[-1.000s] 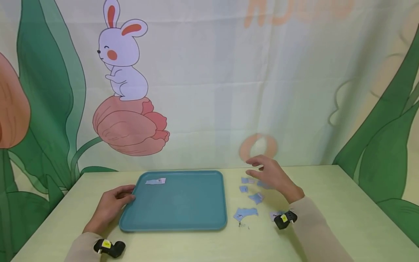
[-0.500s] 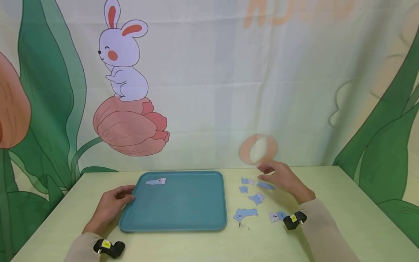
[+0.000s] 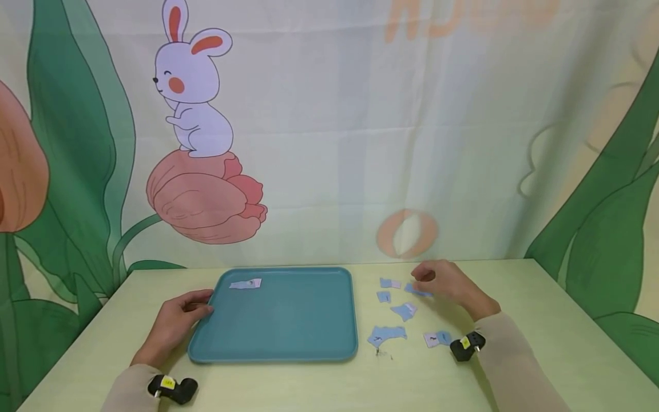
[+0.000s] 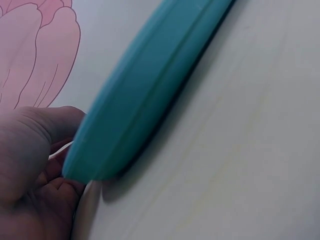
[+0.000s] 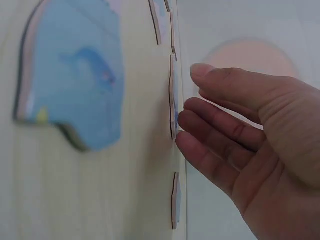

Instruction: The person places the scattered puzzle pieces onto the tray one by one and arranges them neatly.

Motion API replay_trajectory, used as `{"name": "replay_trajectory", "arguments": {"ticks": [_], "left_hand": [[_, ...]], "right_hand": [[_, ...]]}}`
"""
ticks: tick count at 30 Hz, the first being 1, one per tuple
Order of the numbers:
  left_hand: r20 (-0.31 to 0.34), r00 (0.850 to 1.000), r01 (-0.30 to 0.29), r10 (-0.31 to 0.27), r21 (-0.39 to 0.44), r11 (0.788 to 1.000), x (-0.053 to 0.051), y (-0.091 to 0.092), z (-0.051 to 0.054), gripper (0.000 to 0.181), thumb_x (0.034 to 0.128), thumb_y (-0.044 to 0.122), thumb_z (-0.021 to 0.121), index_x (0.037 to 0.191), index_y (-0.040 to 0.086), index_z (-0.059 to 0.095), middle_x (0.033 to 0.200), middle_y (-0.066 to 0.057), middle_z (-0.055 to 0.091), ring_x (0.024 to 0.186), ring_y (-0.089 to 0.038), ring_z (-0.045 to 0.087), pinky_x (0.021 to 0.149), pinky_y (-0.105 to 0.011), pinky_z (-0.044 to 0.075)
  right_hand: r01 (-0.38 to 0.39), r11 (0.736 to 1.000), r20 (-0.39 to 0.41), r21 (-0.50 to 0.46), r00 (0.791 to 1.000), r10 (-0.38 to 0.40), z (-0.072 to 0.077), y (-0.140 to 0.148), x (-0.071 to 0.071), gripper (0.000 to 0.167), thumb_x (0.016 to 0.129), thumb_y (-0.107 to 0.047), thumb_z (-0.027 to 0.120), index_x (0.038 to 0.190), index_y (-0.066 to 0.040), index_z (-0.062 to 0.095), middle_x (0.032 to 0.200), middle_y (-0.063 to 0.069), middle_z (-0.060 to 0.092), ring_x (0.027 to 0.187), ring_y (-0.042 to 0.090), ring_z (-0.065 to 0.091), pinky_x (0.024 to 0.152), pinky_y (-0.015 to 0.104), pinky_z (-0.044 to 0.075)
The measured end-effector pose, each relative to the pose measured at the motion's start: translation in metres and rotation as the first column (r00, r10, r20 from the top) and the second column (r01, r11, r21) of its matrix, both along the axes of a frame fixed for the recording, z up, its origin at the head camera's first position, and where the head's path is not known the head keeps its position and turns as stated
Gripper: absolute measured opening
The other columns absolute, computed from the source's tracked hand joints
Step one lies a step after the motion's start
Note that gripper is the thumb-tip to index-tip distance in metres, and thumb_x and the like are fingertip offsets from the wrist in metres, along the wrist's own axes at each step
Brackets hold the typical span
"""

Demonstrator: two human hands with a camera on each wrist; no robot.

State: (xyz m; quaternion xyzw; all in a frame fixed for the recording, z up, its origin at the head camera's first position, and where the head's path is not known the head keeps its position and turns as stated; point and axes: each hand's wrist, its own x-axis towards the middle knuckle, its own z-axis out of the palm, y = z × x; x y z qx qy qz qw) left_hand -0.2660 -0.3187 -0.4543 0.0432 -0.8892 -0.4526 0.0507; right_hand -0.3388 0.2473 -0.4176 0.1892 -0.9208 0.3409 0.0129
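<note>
On the left side in the head view, my left hand [image 3: 173,324] holds the left edge of a teal tray [image 3: 278,349]. In the left wrist view, the tray's rim [image 4: 140,100] lies against that hand. A small printed puzzle piece [image 3: 245,284] lies near the tray's far left corner. My right hand [image 3: 453,286] is over a long blue puzzle piece [image 3: 419,290], partly covering it. The right wrist view has its fingertips close to that piece's edge [image 5: 173,100], thumb and fingers apart; contact is unclear.
Right of the tray lie other thin puzzle pieces: a blue-and-pink one [image 3: 390,283], a small blue one [image 3: 383,296], an angular one [image 3: 404,311], a wide one [image 3: 387,335] and a white-and-blue one [image 3: 436,339]. A printed curtain [image 3: 309,143] hangs behind the table [image 3: 288,389].
My right hand has moved right and lowered toward the long blue piece. The white-and-blue piece near the right wrist has come fully into view. The left hand and tray stay put.
</note>
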Motion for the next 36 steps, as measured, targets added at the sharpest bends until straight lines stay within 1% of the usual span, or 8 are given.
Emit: {"name": "replay_trajectory", "arguments": {"ticks": [4, 8, 12, 19, 25, 31, 36], "left_hand": [[0.005, 1.0, -0.002, 0.002, 0.001, 1.0, -0.0002, 0.0006, 0.0008, 0.047, 0.1052, 0.009, 0.065, 0.149, -0.006, 0.056, 0.143, -0.03, 0.059, 0.123, -0.041, 0.061, 0.101, -0.049, 0.056], [0.003, 1.0, 0.005, -0.005, -0.001, 1.0, -0.0003, 0.0005, 0.0013, 0.047, 0.1053, 0.009, 0.065, 0.149, -0.006, 0.055, 0.143, -0.03, 0.059, 0.123, -0.041, 0.061, 0.1, -0.048, 0.057], [0.003, 1.0, -0.001, 0.001, -0.005, 1.0, -0.0004, 0.0007, 0.0013, 0.047, 0.1055, 0.009, 0.064, 0.149, -0.005, 0.056, 0.143, -0.028, 0.06, 0.122, -0.039, 0.061, 0.1, -0.045, 0.057], [-0.002, 1.0, -0.002, 0.002, -0.004, 1.0, 0.0003, 0.0008, 0.0003, 0.047, 0.1054, 0.009, 0.065, 0.149, -0.006, 0.055, 0.142, -0.03, 0.06, 0.121, -0.04, 0.061, 0.1, -0.046, 0.057], [0.001, 1.0, -0.003, 0.003, -0.008, 1.0, 0.001, 0.0012, 0.0011, 0.047, 0.1055, 0.009, 0.065, 0.149, -0.006, 0.056, 0.141, -0.029, 0.061, 0.121, -0.039, 0.061, 0.099, -0.044, 0.057], [-0.002, 1.0, 0.001, -0.001, -0.009, 1.0, 0.0017, 0.001, 0.0016, 0.047, 0.1051, 0.009, 0.066, 0.148, -0.006, 0.056, 0.141, -0.029, 0.062, 0.121, -0.039, 0.062, 0.098, -0.042, 0.057], [-0.002, 1.0, 0.004, -0.004, -0.012, 1.0, 0.0009, 0.0005, 0.0012, 0.047, 0.1054, 0.01, 0.065, 0.148, -0.006, 0.056, 0.142, -0.029, 0.061, 0.122, -0.039, 0.062, 0.097, -0.041, 0.057]], "right_hand": [[-0.011, 1.0, 0.0, 0.01, 1.0, 0.011, -0.0048, 0.003, -0.0025, 0.026, 0.091, -0.01, 0.083, 0.11, 0.006, 0.075, 0.1, 0.009, 0.075, 0.093, 0.024, 0.068, 0.084, 0.04, 0.056], [0.001, 1.0, 0.01, 0.025, 1.0, -0.001, -0.008, 0.0043, -0.0039, 0.026, 0.088, -0.009, 0.085, 0.108, 0.005, 0.076, 0.099, 0.009, 0.075, 0.091, 0.022, 0.066, 0.083, 0.039, 0.055], [0.004, 0.999, 0.022, 0.038, 1.0, -0.004, -0.0081, 0.0045, -0.0038, 0.024, 0.088, -0.01, 0.087, 0.105, 0.003, 0.077, 0.098, 0.007, 0.074, 0.09, 0.021, 0.065, 0.082, 0.039, 0.055], [-0.006, 0.998, 0.029, 0.056, 1.0, 0.004, -0.0062, 0.0064, -0.0024, 0.019, 0.087, -0.01, 0.087, 0.101, 0.0, 0.078, 0.096, 0.005, 0.074, 0.088, 0.019, 0.066, 0.081, 0.038, 0.055], [-0.011, 0.999, 0.028, 0.049, 1.0, 0.009, -0.0071, 0.0085, -0.0023, 0.016, 0.088, -0.01, 0.087, 0.097, -0.001, 0.078, 0.092, 0.002, 0.072, 0.085, 0.017, 0.064, 0.079, 0.037, 0.054], [-0.014, 0.999, 0.038, 0.034, 0.999, 0.013, -0.009, 0.0089, -0.0027, 0.015, 0.088, -0.009, 0.085, 0.096, 0.0, 0.076, 0.09, 0.002, 0.07, 0.082, 0.017, 0.062, 0.074, 0.034, 0.054], [0.003, 0.999, 0.056, 0.039, 0.998, -0.005, -0.0104, 0.0079, -0.0028, 0.014, 0.088, -0.009, 0.084, 0.096, -0.001, 0.074, 0.09, 0.003, 0.069, 0.082, 0.018, 0.061, 0.073, 0.033, 0.053]]}}
